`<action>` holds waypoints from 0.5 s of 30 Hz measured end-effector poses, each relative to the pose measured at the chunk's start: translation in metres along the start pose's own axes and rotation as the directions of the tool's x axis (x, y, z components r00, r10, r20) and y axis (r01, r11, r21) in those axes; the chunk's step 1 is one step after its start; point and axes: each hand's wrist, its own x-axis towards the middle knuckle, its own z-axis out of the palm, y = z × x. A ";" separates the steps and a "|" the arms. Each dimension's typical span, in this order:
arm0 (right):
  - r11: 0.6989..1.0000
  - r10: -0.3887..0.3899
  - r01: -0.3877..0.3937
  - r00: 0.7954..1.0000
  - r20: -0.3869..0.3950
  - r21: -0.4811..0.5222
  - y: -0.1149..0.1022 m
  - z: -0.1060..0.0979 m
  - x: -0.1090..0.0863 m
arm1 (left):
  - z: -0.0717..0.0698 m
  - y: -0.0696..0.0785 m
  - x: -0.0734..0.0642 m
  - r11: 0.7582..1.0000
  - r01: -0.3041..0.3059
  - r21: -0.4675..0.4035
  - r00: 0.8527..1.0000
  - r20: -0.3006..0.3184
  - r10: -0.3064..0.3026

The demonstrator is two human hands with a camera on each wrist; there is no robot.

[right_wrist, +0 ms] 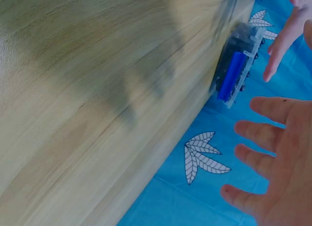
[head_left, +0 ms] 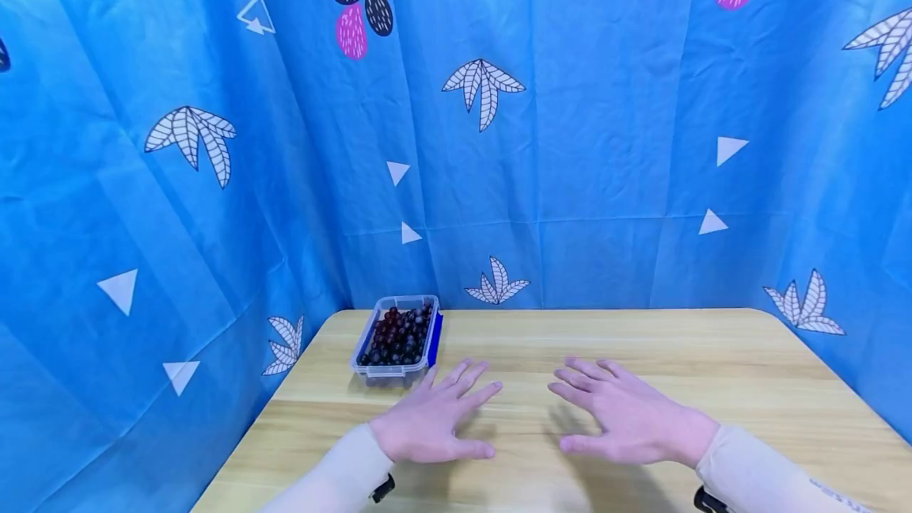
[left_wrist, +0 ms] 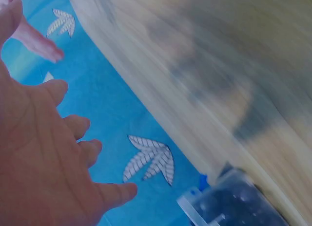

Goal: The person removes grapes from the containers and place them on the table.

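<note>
Both hands hover palm-down over the wooden table, fingers spread and holding nothing. In the head view my left hand (head_left: 438, 418) is just right of and nearer than a clear plastic container (head_left: 388, 371) of dark grapes (head_left: 399, 336), its fingertips overlapping the container's near right corner. My right hand (head_left: 627, 414) is farther right, thumb pointing toward the left hand. The container has no lid on top, and a blue clasp (head_left: 435, 339) hangs on its right side. The left wrist view catches the left palm (left_wrist: 44, 153); the right wrist view shows the right palm (right_wrist: 287, 162).
The light wooden table (head_left: 606, 331) has rounded far corners. A blue patterned curtain (head_left: 598, 141) with leaf and triangle prints hangs behind it and along both sides. Shadows of the hands fall on the tabletop. Dark bands (head_left: 383, 488) circle the wrists below pale sleeves.
</note>
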 end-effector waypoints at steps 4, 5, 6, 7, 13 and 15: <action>1.000 -0.022 0.022 0.999 -0.040 -0.012 0.000 0.001 0.002 | -0.001 -0.014 -0.002 1.000 0.027 0.000 0.998 -0.049 -0.027; 1.000 -0.024 0.024 0.999 -0.048 -0.010 0.001 0.001 0.003 | -0.002 -0.018 -0.002 0.999 0.034 -0.004 0.997 -0.064 -0.034; 1.000 -0.029 0.029 0.998 -0.057 -0.010 0.000 0.001 0.003 | -0.002 -0.021 -0.002 0.999 0.037 -0.003 0.996 -0.083 -0.037; 0.999 -0.032 0.031 0.997 -0.063 -0.009 0.000 0.001 0.003 | -0.003 -0.025 -0.002 0.999 0.042 -0.011 0.994 -0.102 -0.043; 0.999 -0.041 0.040 0.997 -0.072 -0.015 0.001 0.000 0.005 | -0.006 -0.052 -0.003 0.993 0.113 -0.019 0.954 -0.278 -0.113; 0.999 -0.044 0.043 0.997 -0.066 -0.016 0.001 0.000 0.005 | -0.006 -0.063 -0.003 0.988 0.150 -0.022 0.928 -0.342 -0.148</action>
